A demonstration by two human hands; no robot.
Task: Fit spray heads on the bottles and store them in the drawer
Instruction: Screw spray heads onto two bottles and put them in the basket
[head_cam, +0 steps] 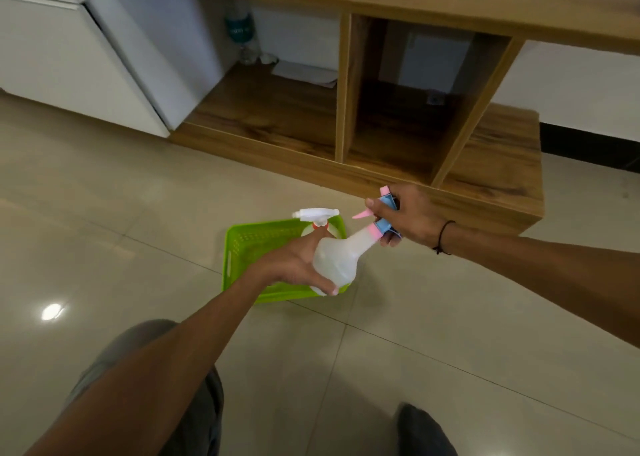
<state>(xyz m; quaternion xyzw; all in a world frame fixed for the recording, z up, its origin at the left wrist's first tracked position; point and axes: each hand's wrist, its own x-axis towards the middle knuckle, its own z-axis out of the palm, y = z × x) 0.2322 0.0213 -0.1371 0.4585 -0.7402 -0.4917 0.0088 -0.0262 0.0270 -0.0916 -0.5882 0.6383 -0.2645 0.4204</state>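
My left hand (294,261) grips the round body of a translucent white bottle (337,261), held tilted above the floor. My right hand (408,218) is curled round the blue and pink spray head (382,225), which sits at the bottle's neck. Its pink trigger points left. Behind my left hand a second bottle with a white spray head (315,215) and an orange collar stands in a green basket (242,244) on the floor.
A low wooden cabinet (491,175) with open compartments runs across the back, a white drawer front (79,60) open at its left. A water bottle (242,33) and papers lie in the left compartment. Glossy floor tiles surround the basket; my knees show at the bottom.
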